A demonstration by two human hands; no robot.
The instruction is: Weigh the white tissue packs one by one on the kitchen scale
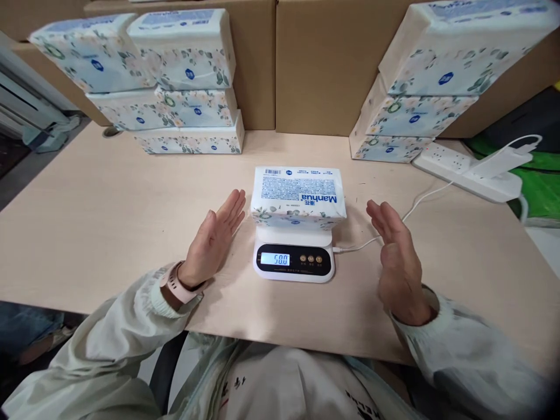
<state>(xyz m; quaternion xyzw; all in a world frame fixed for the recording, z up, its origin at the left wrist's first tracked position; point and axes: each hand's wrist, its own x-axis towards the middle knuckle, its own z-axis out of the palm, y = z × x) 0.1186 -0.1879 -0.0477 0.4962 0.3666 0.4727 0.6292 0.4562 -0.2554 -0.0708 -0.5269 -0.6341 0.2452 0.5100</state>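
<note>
A wrapped pack of tissues (pixel 297 195), blue and white with a floral edge, lies flat on a white digital scale (pixel 294 262). The scale's lit display appears to read 58.0 or 50.0. To the left of the pack, my left hand (pixel 214 236) is held open, fingers stretched, with a pink watch band on the wrist. On the other side my right hand (pixel 396 256) is also open, its palm turned inward. Neither hand touches the pack or holds anything.
Stacked tissue packs stand at the back left (pixel 188 76) and back right (pixel 415 116), before cardboard boxes (pixel 336 64). A white power strip (pixel 472 172) lies at the right. From the scale a white cable (pixel 420 201) runs past my right hand. A tape roll (pixel 111 132) sits by the left stack.
</note>
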